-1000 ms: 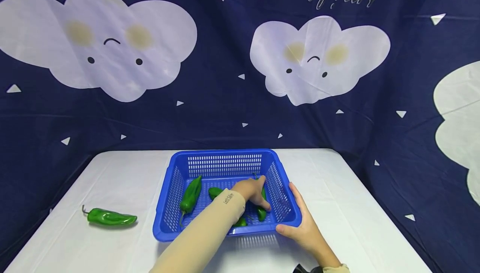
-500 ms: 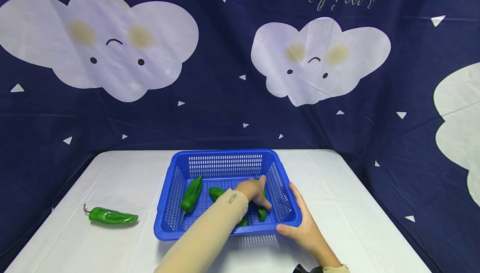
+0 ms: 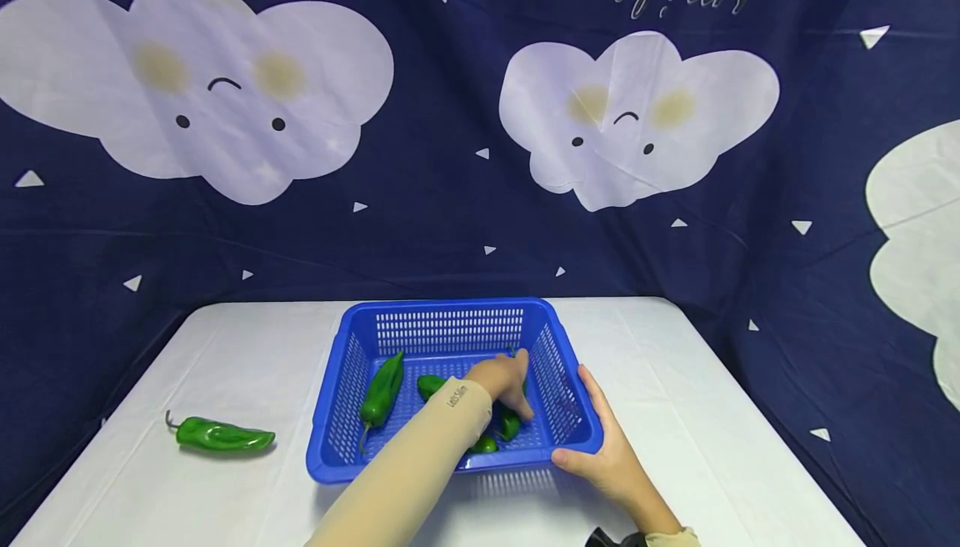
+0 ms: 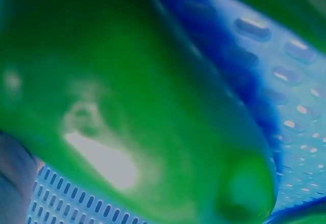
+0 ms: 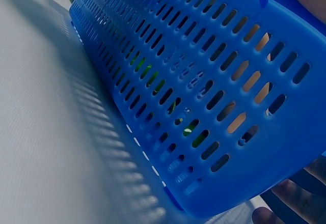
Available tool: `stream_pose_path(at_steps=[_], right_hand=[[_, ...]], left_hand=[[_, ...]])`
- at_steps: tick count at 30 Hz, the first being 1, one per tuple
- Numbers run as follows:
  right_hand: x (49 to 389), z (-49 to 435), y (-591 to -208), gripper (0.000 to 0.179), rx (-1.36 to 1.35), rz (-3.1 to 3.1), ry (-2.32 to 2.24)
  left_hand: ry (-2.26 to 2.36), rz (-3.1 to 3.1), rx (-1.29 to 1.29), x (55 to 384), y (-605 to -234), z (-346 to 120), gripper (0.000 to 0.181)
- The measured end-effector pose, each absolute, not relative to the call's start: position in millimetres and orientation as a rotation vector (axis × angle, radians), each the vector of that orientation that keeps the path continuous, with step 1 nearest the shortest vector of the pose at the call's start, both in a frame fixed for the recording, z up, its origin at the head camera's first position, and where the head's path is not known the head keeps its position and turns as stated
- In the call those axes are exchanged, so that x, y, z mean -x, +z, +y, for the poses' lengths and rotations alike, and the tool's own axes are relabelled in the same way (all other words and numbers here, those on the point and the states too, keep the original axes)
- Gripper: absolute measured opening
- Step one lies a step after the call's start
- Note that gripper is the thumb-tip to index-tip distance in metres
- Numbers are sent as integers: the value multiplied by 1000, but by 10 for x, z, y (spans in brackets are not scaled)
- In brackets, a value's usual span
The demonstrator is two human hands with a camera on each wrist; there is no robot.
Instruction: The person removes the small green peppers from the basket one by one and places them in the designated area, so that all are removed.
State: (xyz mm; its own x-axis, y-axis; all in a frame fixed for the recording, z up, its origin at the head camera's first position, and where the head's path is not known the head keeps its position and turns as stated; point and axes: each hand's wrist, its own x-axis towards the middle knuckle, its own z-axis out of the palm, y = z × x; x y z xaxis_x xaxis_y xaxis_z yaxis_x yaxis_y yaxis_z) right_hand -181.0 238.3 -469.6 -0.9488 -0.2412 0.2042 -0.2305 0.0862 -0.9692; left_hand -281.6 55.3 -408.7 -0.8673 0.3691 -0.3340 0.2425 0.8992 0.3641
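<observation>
Head view: the left hand [image 3: 504,382] is down in the blue plastic basket [image 3: 450,307], gripping a long green pepper [image 3: 509,424] by the right wall. Over at the outside corner, the right hand [image 3: 606,455] clasps the basket, thumb at the near side, fingers along the right, probably to steady it. 1 pepper [image 3: 382,390] leans along the left, roughly lengthwise, perhaps for tidy spacing; more green shows around the forearm, 1 pepper or 2, I can't tell. Another pepper [image 3: 225,436] lies outside on the white counter [image 3: 712,414].

Left wrist: glossy pepper nearly fills everything, a blurred digit touching its edge.

Right wrist: slotted wall, green glinting through, fingers low at the corner, seemingly bracing it.
</observation>
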Motion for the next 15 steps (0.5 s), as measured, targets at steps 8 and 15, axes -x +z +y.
stream_pose_path(at_steps=[8, 15], right_hand=[[1817, 2379, -4682, 116, 491, 2322, -2046], [1809, 2383, -4679, 116, 462, 2373, -2015]], left_hand=[[471, 2643, -447, 2836, -4064, 529, 93], [487, 2639, -459, 2850, -4074, 521, 98]])
